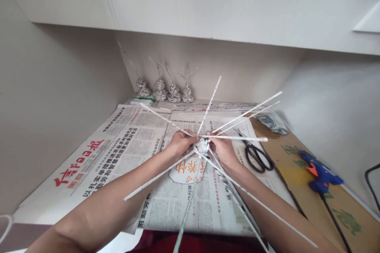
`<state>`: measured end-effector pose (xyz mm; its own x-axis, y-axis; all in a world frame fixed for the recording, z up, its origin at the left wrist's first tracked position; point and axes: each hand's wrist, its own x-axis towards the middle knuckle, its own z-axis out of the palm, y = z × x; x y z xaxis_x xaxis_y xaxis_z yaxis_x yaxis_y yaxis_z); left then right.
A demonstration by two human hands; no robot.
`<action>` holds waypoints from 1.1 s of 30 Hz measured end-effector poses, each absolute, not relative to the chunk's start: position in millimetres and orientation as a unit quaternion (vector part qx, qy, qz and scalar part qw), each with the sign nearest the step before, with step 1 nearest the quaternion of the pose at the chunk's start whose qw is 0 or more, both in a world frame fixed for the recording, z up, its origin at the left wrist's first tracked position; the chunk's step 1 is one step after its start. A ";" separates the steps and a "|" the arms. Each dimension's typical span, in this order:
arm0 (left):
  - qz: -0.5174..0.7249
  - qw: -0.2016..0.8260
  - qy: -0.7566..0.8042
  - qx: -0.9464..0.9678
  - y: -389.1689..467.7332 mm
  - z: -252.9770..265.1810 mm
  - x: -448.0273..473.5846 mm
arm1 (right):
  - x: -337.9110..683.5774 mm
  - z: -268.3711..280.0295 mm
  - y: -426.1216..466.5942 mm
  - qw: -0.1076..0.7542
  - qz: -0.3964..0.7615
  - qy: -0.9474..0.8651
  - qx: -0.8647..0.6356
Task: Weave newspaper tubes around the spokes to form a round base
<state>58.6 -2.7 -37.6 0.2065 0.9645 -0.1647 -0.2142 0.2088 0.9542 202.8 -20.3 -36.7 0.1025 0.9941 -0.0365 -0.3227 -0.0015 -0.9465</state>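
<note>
- Left grip [181, 144] is pinched closed on one edge of the small woven piece [203, 146], where the long paper strips [246, 138] fan out.
- Right grip [221, 148] is closed on the opposite edge; exactly which strips it presses, I cannot tell.
- Between the two, the woven piece sits over the newspaper [178, 209].
- Done, by my judgement: only a compact centre. Remaining: the splayed strips look unwoven.
- Four woven figures [174, 94] behind look much further along.
</note>
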 end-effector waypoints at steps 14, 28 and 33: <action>0.436 0.696 0.445 0.358 -1.5 -28.4 56.9 | 207.1 -33.1 -23.4 0.607 0.442 -0.524 -0.403; 0.443 0.684 0.434 0.385 -2.0 -30.3 57.9 | 211.1 -51.0 -14.1 0.518 0.387 -0.560 -0.518; 0.451 0.679 0.434 0.384 -1.6 -33.0 57.8 | 209.3 -43.0 -17.5 0.513 0.388 -0.545 -0.538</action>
<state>57.8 -1.6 -33.0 0.2153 0.9457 -0.2433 -0.2794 0.2984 0.9126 209.3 -17.5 -43.0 0.1055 0.9843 0.1414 0.1886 0.1198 -0.9747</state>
